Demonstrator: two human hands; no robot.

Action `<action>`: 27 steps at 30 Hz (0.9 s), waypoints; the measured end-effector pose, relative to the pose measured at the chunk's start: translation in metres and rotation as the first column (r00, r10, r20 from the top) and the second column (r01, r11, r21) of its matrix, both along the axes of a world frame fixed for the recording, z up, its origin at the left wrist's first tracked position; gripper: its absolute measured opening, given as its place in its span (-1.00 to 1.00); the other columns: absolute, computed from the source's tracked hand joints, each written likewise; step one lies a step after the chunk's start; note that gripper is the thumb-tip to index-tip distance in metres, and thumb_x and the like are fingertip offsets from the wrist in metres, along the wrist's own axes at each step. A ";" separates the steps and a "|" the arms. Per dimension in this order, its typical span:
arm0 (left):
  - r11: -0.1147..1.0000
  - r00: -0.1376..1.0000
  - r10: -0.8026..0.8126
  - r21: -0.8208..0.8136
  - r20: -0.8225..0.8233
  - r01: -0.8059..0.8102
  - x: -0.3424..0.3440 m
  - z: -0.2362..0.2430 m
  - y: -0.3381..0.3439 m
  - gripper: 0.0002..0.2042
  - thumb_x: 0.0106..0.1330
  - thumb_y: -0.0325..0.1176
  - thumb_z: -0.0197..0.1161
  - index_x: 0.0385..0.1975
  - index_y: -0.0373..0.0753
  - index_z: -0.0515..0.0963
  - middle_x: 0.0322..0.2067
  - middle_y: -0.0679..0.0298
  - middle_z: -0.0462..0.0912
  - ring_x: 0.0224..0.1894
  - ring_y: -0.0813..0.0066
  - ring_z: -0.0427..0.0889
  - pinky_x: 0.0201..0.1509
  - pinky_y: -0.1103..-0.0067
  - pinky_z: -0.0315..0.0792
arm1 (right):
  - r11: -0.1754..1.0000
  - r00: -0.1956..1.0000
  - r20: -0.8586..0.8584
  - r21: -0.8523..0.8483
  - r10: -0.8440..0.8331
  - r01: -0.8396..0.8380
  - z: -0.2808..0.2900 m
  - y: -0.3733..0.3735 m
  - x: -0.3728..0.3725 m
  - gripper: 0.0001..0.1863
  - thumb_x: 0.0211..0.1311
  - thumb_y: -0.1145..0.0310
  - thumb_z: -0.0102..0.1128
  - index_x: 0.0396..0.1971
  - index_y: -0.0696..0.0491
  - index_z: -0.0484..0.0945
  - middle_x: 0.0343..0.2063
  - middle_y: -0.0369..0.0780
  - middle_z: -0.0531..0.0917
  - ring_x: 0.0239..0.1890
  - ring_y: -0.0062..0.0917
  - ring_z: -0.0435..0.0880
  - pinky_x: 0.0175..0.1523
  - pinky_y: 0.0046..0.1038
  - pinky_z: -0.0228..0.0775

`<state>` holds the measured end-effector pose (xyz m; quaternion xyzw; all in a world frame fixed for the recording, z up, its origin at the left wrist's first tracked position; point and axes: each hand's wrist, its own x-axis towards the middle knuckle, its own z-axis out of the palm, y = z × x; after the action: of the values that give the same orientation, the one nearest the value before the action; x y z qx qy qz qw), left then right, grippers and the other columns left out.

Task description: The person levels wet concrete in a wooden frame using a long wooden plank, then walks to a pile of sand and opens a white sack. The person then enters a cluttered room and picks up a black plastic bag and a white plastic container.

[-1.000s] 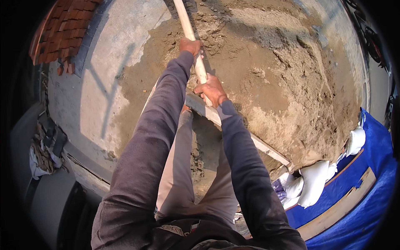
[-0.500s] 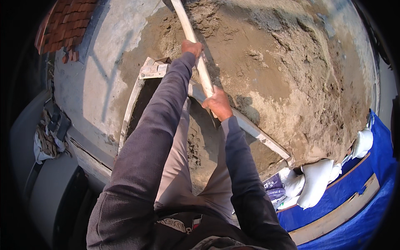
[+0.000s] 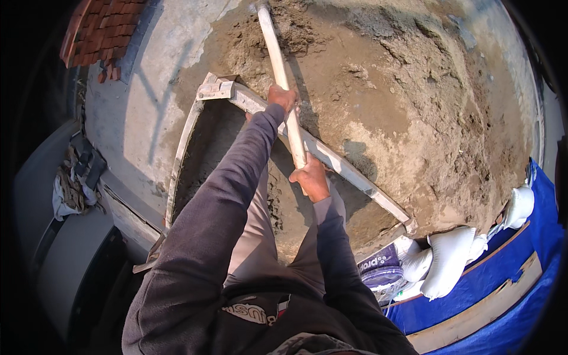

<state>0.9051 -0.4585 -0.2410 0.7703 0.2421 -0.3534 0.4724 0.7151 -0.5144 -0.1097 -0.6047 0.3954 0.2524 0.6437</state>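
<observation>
"What's the left hand (image 3: 283, 99) doing?"
"Gripping a wooden pole (image 3: 294, 131), which reaches beyond it over the sandy ground (image 3: 378, 106)."
"And the right hand (image 3: 312, 177)?"
"Wrapped around the same wooden pole close to its lower end, near the wooden beam (image 3: 358, 180)."

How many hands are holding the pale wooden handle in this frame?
2: the left hand farther up the pale wooden handle, and the right hand near its end closest to the body. No other hands show.

The wooden handle (image 3: 274, 50) seems cut off above; the left sleeve (image 3: 207, 213) hides part of the frame (image 3: 346, 168).
</observation>
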 end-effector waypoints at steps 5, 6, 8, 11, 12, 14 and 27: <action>0.998 0.993 0.015 -0.066 -0.115 -0.023 -0.076 0.054 -0.010 -0.83 -0.14 -0.67 0.21 -0.54 -0.54 0.37 -0.69 0.12 0.43 -0.76 0.30 0.45 -0.79 0.45 0.38 | 0.994 0.998 -0.046 -0.095 0.043 -0.047 0.034 0.009 -0.074 -0.60 -0.37 0.43 0.24 -0.36 0.16 0.45 -0.48 -0.01 0.57 -0.35 -0.09 0.55 -0.25 -0.28 0.37; 0.997 0.991 0.024 -0.068 -0.134 -0.033 -0.085 0.052 -0.014 -0.81 -0.13 -0.66 0.22 -0.52 -0.53 0.37 -0.66 0.10 0.44 -0.73 0.29 0.46 -0.78 0.44 0.39 | 0.995 0.996 -0.066 -0.074 0.058 -0.062 0.038 0.002 -0.069 -0.60 -0.35 0.43 0.23 -0.35 0.16 0.45 -0.48 -0.01 0.56 -0.35 -0.08 0.55 -0.25 -0.27 0.37; 0.998 0.994 0.026 -0.056 -0.104 -0.032 -0.090 0.053 -0.024 -0.82 -0.16 -0.64 0.23 -0.55 -0.52 0.38 -0.66 0.06 0.45 -0.71 0.24 0.49 -0.76 0.40 0.40 | 0.995 0.987 -0.130 -0.027 0.091 -0.096 0.055 -0.016 -0.066 -0.60 -0.32 0.42 0.22 -0.33 0.16 0.44 -0.49 0.00 0.55 -0.35 -0.05 0.53 -0.24 -0.25 0.37; 0.994 0.966 0.072 -0.065 -0.249 -0.091 -0.077 0.065 -0.026 -0.84 -0.16 -0.64 0.23 -0.60 -0.50 0.38 -0.70 0.07 0.43 -0.72 0.20 0.50 -0.76 0.36 0.41 | 0.979 0.991 -0.037 -0.156 0.129 -0.134 0.035 -0.001 -0.086 -0.58 -0.34 0.42 0.22 -0.32 0.17 0.43 -0.46 0.04 0.55 -0.33 -0.01 0.52 -0.22 -0.23 0.37; 0.992 0.950 0.074 -0.073 -0.304 -0.101 -0.077 0.065 -0.025 -0.84 -0.15 -0.64 0.23 -0.59 -0.50 0.37 -0.70 0.08 0.42 -0.72 0.20 0.49 -0.77 0.35 0.41 | 0.976 0.994 -0.027 -0.187 0.108 -0.111 0.029 0.008 -0.100 -0.58 -0.35 0.42 0.22 -0.33 0.18 0.43 -0.45 0.05 0.55 -0.33 -0.01 0.52 -0.22 -0.22 0.36; 0.990 0.962 0.119 -0.046 -0.246 -0.134 -0.078 0.050 -0.025 -0.83 -0.12 -0.65 0.22 -0.55 -0.47 0.36 -0.70 0.09 0.41 -0.73 0.21 0.47 -0.77 0.34 0.40 | 0.965 0.996 0.030 -0.254 0.081 -0.071 0.020 0.017 -0.108 -0.58 -0.36 0.42 0.22 -0.35 0.20 0.42 -0.44 0.07 0.54 -0.33 0.00 0.51 -0.22 -0.20 0.35; 0.882 0.800 0.284 -0.184 -0.528 -0.434 -0.199 0.042 -0.073 -0.84 0.01 -0.51 0.31 -0.51 -0.35 0.44 -0.70 0.27 0.40 -0.68 0.42 0.41 -0.61 0.46 0.37 | 0.977 0.978 -0.210 -0.205 0.007 -0.051 0.098 -0.028 -0.282 -0.69 -0.31 0.49 0.20 -0.42 0.12 0.43 -0.54 -0.02 0.56 -0.41 -0.09 0.56 -0.31 -0.26 0.38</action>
<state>0.7066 -0.5318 -0.1986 0.5159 0.4404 -0.4703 0.5646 0.4327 -0.5425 -0.0114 -0.6450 0.4763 0.2807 0.5276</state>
